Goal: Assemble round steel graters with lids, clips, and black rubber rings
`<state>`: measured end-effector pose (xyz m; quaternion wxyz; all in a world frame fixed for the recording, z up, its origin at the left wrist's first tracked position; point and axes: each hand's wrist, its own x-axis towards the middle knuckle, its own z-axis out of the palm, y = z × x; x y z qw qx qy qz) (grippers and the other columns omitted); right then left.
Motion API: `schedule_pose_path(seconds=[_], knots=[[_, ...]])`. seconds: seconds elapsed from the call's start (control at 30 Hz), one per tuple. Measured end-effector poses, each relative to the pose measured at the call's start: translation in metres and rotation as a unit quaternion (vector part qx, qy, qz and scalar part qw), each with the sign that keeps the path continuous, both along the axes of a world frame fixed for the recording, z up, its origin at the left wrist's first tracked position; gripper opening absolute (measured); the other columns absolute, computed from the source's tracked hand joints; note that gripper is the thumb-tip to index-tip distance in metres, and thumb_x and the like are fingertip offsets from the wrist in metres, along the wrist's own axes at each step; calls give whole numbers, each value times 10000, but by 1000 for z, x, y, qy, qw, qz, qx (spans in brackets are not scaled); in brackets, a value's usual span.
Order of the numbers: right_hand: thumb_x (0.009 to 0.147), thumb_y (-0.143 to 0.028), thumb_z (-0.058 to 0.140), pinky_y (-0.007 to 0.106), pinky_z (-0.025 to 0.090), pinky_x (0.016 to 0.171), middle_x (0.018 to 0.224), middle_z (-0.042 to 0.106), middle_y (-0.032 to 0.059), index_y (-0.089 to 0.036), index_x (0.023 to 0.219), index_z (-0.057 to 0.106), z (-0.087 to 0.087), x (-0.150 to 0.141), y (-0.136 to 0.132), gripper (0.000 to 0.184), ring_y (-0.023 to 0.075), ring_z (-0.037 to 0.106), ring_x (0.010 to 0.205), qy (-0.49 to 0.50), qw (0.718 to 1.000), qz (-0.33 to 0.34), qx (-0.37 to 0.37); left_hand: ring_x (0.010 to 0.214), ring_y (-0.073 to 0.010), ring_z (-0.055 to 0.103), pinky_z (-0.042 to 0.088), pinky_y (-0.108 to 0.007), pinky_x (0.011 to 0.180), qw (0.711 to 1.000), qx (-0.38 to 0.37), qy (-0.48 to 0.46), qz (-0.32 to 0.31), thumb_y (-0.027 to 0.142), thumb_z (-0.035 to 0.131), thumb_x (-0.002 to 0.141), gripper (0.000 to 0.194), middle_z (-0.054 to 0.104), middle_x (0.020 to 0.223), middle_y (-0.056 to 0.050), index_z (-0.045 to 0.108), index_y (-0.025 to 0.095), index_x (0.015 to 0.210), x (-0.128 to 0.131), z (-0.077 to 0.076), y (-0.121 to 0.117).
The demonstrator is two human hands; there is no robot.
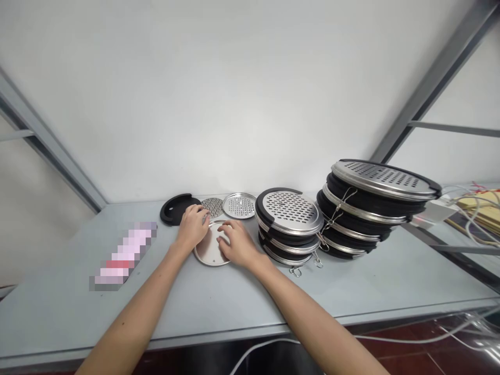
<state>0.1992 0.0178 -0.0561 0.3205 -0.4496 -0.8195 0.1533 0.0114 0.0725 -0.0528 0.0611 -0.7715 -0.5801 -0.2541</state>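
A plain round metal plate [211, 247] with a raised rim lies flat on the grey table. My right hand [238, 242] rests over its right side, fingers and thumb apart. At the plate's upper left edge is my left hand [191, 229], its fingers loosely bent with a gap by the thumb; whether it grips anything is hard to see. Beyond it lies a black ring-edged holder [177, 209], partly covered by the hand. A small grater disc [214, 206] sits behind the plate, beside a rimmed grater plate [239, 205].
Right of my hands stands a short stack of round graters [291, 211] with black holders and wire clips. A taller, leaning stack [363, 208] is farther right. A pixelated pink item [127, 255] lies at left. Metal frame posts [429, 73] flank the table; cables [474, 213] lie far right.
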Motion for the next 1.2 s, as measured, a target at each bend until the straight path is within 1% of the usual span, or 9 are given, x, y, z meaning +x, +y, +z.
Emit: schedule_pose_path(seconds=[0.17, 0.3, 0.47, 0.67, 0.73, 0.9, 0.97, 1.1, 1.2], knots=[[891, -257, 589, 413, 437, 1022, 1201, 607, 142, -136, 1125, 669, 3, -3, -4, 275, 273, 531, 1160, -12, 1000, 11, -15, 1305, -376, 435, 378, -529, 1063, 999, -20, 13, 30, 273, 458, 923, 339, 615, 1297, -153, 704, 173, 1133, 5, -8, -6], [886, -254, 599, 410, 435, 1022, 1205, 608, 152, -131, 1116, 673, 2, -3, -3, 271, 270, 532, 1172, -13, 1000, 9, -13, 1293, -373, 451, 378, -534, 1061, 999, -30, 11, 32, 312, 458, 933, 344, 629, 1282, -153, 715, 182, 1120, 2, -8, -6], [883, -258, 601, 412, 444, 1002, 1207, 611, 145, -142, 1089, 678, 1, -3, -3, 249, 272, 534, 1171, -8, 1000, 14, -6, 1283, -348, 465, 385, -507, 1068, 999, -34, 8, 26, 287, 469, 911, 315, 654, 1248, -120, 740, 206, 1049, -2, -6, -2], [883, -265, 605, 396, 445, 981, 1195, 623, 140, -144, 1093, 675, 3, -1, -2, 253, 267, 552, 1138, -11, 1000, 14, -16, 1153, -315, 567, 433, -497, 1034, 999, -42, -6, 13, 261, 484, 884, 272, 698, 1120, -133, 748, 204, 922, -8, -6, 7], [885, -264, 604, 384, 449, 965, 1174, 633, 140, -138, 1089, 674, 5, 0, -2, 250, 258, 566, 1106, -15, 999, 17, -24, 1149, -311, 581, 421, -499, 1057, 999, -46, -12, 1, 244, 499, 866, 251, 708, 1091, -131, 747, 205, 883, -11, -4, 10], [885, -271, 605, 393, 441, 949, 1097, 655, 127, -143, 1000, 691, 8, 1, -5, 192, 260, 571, 1056, -48, 998, 30, -20, 1161, -282, 607, 332, -474, 1159, 997, -62, -26, -38, 206, 578, 799, 169, 739, 992, -79, 743, 238, 784, -19, 3, 12], [889, -273, 601, 397, 436, 951, 1088, 656, 125, -146, 983, 693, 9, 0, -6, 183, 260, 567, 1051, -55, 998, 33, -15, 1189, -294, 591, 334, -483, 1157, 997, -63, -31, -40, 224, 603, 794, 144, 736, 1014, -83, 743, 240, 769, -22, 4, 12], [891, -263, 599, 395, 432, 952, 1089, 655, 127, -145, 980, 691, 8, -1, -7, 174, 254, 562, 1049, -54, 998, 37, -12, 1273, -329, 522, 367, -486, 1128, 997, -56, -38, -34, 254, 628, 796, 126, 691, 1162, -112, 743, 219, 758, -26, -2, 14], [889, -262, 605, 391, 427, 951, 1085, 654, 123, -149, 974, 688, 7, -1, -6, 165, 249, 557, 1046, -54, 998, 38, -11, 1257, -336, 524, 391, -492, 1097, 997, -50, -44, -30, 251, 614, 810, 136, 668, 1189, -123, 733, 204, 765, -27, -8, 18]])
